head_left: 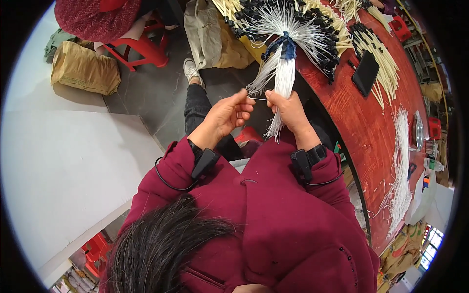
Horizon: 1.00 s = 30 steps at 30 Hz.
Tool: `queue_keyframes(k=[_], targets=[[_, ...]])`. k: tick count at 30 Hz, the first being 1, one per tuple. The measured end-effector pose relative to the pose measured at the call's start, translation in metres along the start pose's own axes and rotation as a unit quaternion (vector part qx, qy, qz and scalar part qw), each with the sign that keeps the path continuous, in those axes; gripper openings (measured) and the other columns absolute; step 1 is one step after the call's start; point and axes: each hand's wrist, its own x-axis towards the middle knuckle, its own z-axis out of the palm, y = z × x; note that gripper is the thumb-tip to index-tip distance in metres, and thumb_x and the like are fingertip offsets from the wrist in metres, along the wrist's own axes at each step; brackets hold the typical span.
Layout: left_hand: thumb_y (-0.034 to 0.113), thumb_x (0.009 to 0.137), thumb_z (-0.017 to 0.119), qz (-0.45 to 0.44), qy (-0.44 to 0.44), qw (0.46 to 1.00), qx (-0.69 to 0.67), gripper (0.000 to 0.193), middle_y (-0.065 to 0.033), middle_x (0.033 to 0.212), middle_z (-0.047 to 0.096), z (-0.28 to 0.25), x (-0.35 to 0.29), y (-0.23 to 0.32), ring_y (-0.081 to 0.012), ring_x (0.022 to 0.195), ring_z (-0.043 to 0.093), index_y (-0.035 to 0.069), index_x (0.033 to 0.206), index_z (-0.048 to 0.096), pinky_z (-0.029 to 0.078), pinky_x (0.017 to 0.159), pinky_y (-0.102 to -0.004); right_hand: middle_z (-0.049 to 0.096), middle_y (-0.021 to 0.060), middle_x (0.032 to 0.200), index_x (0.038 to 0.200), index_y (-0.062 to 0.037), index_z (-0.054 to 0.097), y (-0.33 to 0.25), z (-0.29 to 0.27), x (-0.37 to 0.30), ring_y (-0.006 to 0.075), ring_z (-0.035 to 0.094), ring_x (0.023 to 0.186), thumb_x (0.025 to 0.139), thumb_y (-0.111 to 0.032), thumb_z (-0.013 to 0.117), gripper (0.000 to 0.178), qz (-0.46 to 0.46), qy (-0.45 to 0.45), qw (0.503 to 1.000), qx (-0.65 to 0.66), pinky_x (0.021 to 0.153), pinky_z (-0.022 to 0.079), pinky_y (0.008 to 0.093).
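Over my lap, a thick bundle of white strings (285,75) hangs down from the table's edge. A dark blue cloth band (289,49) is wrapped around it, and above the band the strings fan out. My right hand (291,113) is closed around the lower part of the bundle, its thumb lying across the front, while loose ends dangle beneath. To its left, my left hand (228,116) pinches a single white string between thumb and forefinger. That string runs taut toward my right thumb.
The red table (349,115) curves along the right, bearing black-tipped cream sticks (378,58), a black phone (365,73) and a long white string bundle (400,166). A brown paper sack (85,68) and a red stool (141,51) stand upper left. A white panel (73,171) fills the left.
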Motion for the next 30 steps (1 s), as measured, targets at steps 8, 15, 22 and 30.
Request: queue_keyframes(k=[8, 15, 22, 30], targets=[[0.032, 0.091, 0.058, 0.09, 0.028, 0.988, 0.126, 0.025, 0.0015, 0.072, 0.059, 0.003, -0.005, 0.002, -0.0076, 0.056, 0.056, 0.007, 0.091, 0.062, 0.038, 0.044, -0.0185, 0.055, -0.0009, 0.059, 0.069, -0.0055, 0.06, 0.0, 0.0, -0.002, 0.0067, 0.048, 0.051, 0.084, -0.019, 0.062, 0.021, 0.002, -0.012, 1.0, 0.01, 0.05, 0.037, 0.022], [0.028, 0.09, 0.059, 0.095, -0.006, 0.989, 0.11, 0.022, 0.0014, 0.072, 0.058, -0.002, -0.004, 0.002, -0.0068, 0.052, 0.053, 0.007, 0.09, 0.061, 0.038, 0.043, -0.0189, 0.054, -0.001, 0.059, 0.071, -0.0055, 0.06, 0.001, 0.0, -0.001, 0.0066, 0.048, 0.051, 0.084, -0.019, 0.062, 0.019, 0.002, -0.011, 1.0, 0.014, 0.051, 0.037, 0.0219], [0.025, 0.09, 0.059, 0.13, -0.011, 0.973, 0.19, 0.018, 0.0011, 0.07, 0.057, 0.005, -0.006, 0.002, -0.0071, 0.053, 0.052, 0.007, 0.085, 0.059, 0.038, 0.044, -0.0192, 0.055, -0.0007, 0.06, 0.069, -0.0061, 0.059, 0.0, -0.001, -0.001, 0.0064, 0.048, 0.052, 0.084, -0.019, 0.062, 0.02, -0.003, -0.017, 1.0, 0.014, 0.051, 0.037, 0.0217], [0.025, 0.091, 0.055, 0.001, -0.102, 0.994, 0.042, 0.019, 0.0005, 0.071, 0.056, -0.013, -0.004, -0.004, -0.0081, 0.055, 0.053, 0.007, 0.085, 0.058, 0.034, 0.043, -0.0202, 0.055, -0.001, 0.059, 0.067, -0.0065, 0.059, -0.001, -0.007, 0.002, 0.0064, 0.048, 0.05, 0.083, -0.019, 0.063, 0.02, -0.018, -0.035, 0.999, -0.034, 0.049, 0.037, 0.0221]])
